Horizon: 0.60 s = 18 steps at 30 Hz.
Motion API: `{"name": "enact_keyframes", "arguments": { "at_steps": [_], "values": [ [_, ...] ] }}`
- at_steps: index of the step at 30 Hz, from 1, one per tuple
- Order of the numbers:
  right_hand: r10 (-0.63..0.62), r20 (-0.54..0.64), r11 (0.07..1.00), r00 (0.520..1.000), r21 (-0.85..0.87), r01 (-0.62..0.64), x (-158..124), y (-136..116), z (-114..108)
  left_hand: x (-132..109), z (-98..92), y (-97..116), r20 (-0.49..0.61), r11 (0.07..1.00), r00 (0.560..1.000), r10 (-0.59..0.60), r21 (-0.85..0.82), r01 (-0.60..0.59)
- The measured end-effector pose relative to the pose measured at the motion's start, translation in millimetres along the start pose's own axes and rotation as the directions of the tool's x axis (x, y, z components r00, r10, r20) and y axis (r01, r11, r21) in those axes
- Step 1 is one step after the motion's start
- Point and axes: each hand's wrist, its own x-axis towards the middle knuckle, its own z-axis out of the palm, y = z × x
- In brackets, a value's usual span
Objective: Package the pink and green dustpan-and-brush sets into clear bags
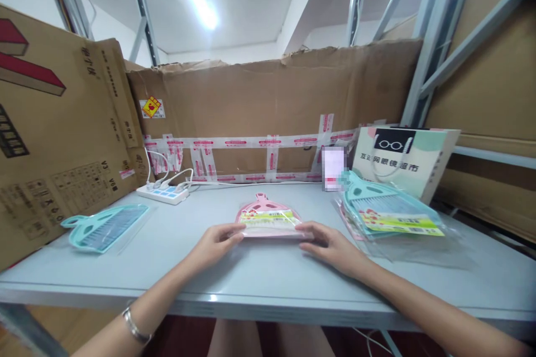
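A pink dustpan-and-brush set (268,228) in a clear bag with a yellow-green label lies in the middle of the table, its handle pointing away from me. My left hand (218,242) grips its near left corner between thumb and fingers. At the near right corner, my right hand (324,242) holds it the same way. Off to the left rests a teal dustpan-and-brush set (111,228) in clear wrapping. On the right, bagged teal dustpan sets (385,206) are stacked, the top one with a label and a pink edge showing below.
A white power strip (163,193) with plugged cables sits at the back left. A paper shopping bag (431,170) stands behind the right stack, beside a blurred upright card (334,167). Large cardboard (234,100) walls the back; a cardboard box (62,122) stands left.
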Motion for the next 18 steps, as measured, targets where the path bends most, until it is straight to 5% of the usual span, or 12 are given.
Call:
{"name": "enact_keyframes", "arguments": {
  "at_steps": [9, 18],
  "values": [
    [0.199, -0.153, 0.979, 0.968, -0.009, -0.203, -29.2, -20.4, 10.8, -29.8, 16.8, 17.6, -0.168, 0.991, 0.981, -0.099, -0.102, 0.082],
    [0.222, -0.364, 0.936, 0.904, -0.179, -0.302, -34.3, -17.2, 42.5, -37.4, 41.5, 20.2, -0.392, 0.951, 0.871, -0.294, -0.214, 0.225]
  ]
}}
